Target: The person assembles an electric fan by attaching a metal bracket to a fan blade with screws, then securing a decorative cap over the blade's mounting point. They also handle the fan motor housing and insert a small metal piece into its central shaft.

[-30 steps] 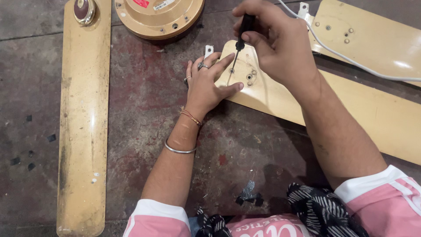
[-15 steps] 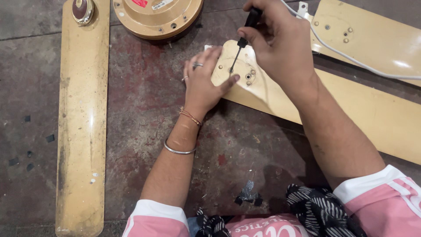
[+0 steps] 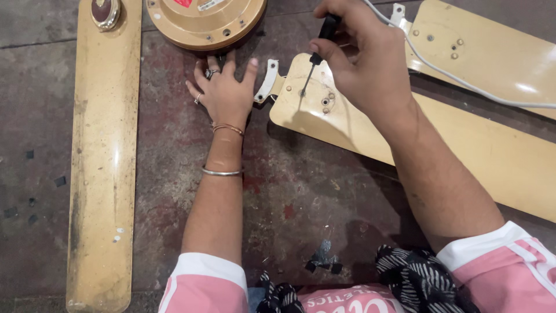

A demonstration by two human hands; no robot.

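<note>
My right hand grips a black-handled screwdriver, its tip resting on the cream fan blade close to the screw holes at the blade's root. A white metal bracket sticks out from that root. My left hand lies flat on the floor with fingers spread, just left of the bracket and right below the round cream fan motor housing. It holds nothing. Rings and two bangles show on that hand and wrist.
A second cream blade lies along the left with a dark round cap at its top end. A third blade sits at the upper right under a white cable. The floor is stained dark concrete.
My left hand has left the blade's root and moved left onto the floor below the motor housing. The right hand keeps the screwdriver on the blade.
</note>
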